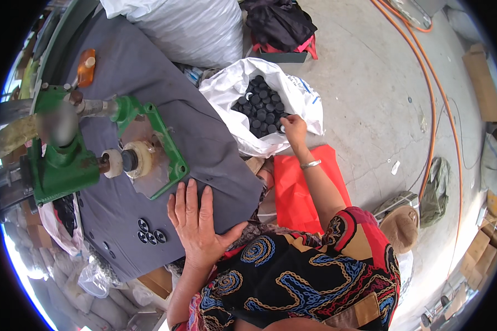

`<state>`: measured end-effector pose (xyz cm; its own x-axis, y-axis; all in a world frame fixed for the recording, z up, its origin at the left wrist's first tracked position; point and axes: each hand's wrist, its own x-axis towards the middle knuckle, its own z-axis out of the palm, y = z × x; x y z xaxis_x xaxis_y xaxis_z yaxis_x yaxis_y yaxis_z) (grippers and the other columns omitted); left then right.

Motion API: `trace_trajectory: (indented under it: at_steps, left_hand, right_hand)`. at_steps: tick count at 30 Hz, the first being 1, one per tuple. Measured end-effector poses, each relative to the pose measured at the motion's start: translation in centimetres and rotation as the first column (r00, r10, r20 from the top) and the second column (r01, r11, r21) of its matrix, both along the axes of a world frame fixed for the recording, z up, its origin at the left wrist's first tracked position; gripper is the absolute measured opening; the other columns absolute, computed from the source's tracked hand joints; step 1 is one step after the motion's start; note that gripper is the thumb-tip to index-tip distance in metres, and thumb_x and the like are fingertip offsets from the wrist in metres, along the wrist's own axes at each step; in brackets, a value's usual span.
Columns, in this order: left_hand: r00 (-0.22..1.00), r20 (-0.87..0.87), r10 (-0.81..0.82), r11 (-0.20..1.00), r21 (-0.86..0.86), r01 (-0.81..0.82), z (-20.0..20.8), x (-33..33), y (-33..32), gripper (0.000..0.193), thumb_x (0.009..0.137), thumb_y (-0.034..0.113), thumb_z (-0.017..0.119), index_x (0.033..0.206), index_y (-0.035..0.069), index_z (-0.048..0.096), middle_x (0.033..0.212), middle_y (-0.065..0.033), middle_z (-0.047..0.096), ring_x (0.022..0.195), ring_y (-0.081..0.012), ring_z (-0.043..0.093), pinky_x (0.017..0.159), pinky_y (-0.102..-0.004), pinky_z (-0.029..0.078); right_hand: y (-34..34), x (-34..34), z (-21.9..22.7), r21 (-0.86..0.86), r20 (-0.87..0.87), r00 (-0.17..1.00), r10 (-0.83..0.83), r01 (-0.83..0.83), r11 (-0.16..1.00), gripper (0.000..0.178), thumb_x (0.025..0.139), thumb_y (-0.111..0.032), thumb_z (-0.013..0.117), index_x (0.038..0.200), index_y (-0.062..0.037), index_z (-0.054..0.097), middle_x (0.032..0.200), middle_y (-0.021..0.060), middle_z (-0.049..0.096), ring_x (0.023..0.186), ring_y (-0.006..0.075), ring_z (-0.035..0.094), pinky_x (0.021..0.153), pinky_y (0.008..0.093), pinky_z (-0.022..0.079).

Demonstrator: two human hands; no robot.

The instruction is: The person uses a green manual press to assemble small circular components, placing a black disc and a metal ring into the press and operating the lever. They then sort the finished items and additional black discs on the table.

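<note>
My left hand lies flat on the grey cloth over the table, fingers spread, with nothing in it. Just beyond its fingertips stands a green hand press. A black cap sits in the press's cream round holder, facing a pale plunger tip. On my right, my right hand reaches to the near right side of an open white sack full of black caps. Its fingers pinch a cap, of which only a pale edge shows.
Several loose black caps rest on the cloth left of my left hand. An orange object lies at the table's far side. Beside the white sack are a bulging white sack and a red bag. Orange hoses cross the floor.
</note>
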<state>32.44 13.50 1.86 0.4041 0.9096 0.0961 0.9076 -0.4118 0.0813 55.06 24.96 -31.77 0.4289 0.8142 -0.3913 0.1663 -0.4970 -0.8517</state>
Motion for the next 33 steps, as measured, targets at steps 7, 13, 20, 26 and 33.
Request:
trace_trajectory:
  at_steps: [7,13,20,26,33]
  left_hand:
    - [1.0,-0.002,0.012,1.0,-0.004,-0.012,0.1,0.0,-0.5,0.087,0.074,0.058,0.07,0.131,-0.003,0.047,0.139,-0.0251,0.042,0.128,-0.0446,0.04,0.104,-0.0585,0.029]
    - [0.999,0.024,0.034,0.999,-0.032,-0.033,-0.2,0.0,-0.3,0.085,0.071,0.056,0.072,0.131,0.0,0.049,0.14,-0.0239,0.042,0.13,-0.0433,0.038,0.104,-0.0595,0.026]
    - [0.999,0.04,0.001,1.0,-0.022,-0.001,0.0,-0.4,0.8,0.087,0.07,0.055,0.073,0.131,-0.002,0.048,0.141,-0.0238,0.041,0.131,-0.0427,0.038,0.106,-0.0584,0.027]
    - [0.998,0.04,0.048,0.996,-0.083,-0.045,0.1,-0.7,-0.9,0.086,0.071,0.061,0.068,0.13,0.002,0.049,0.142,-0.0219,0.04,0.133,-0.0408,0.035,0.108,-0.0579,0.023]
    - [0.981,0.184,0.061,0.998,-0.041,-0.054,-0.8,-1.6,-0.9,0.088,0.074,0.058,0.066,0.138,0.003,0.041,0.143,-0.0189,0.04,0.135,-0.0368,0.033,0.11,-0.0553,0.021]
  right_hand:
    - [0.8,1.5,-5.2,-0.079,0.661,0.751,-0.004,0.075,0.994,0.046,0.074,-0.024,0.075,0.102,0.007,0.057,0.079,0.0208,0.065,0.079,0.038,0.065,0.075,0.0455,0.052]
    - [1.6,3.5,-8.6,0.097,-0.02,0.991,-0.131,0.132,0.987,0.017,0.08,-0.014,0.065,0.083,0.0029,0.065,0.064,0.0093,0.06,0.059,0.0156,0.054,0.058,0.0344,0.044]
    - [3.0,5.3,-3.7,0.085,0.215,0.977,0.01,-0.029,0.996,0.017,0.081,-0.015,0.061,0.083,0.0018,0.064,0.072,0.0178,0.064,0.073,0.0335,0.06,0.069,0.043,0.047]
    - [0.9,7.1,-2.7,0.006,0.469,0.88,0.081,-0.095,0.995,0.039,0.084,-0.022,0.062,0.114,0.0029,0.059,0.108,0.025,0.062,0.104,0.0409,0.059,0.091,0.0448,0.046]
    - [-1.8,5.1,4.0,0.157,0.475,0.818,0.326,-0.443,0.883,0.032,0.083,-0.014,0.065,0.107,0.0062,0.062,0.09,0.018,0.064,0.078,0.029,0.061,0.072,0.0397,0.048]
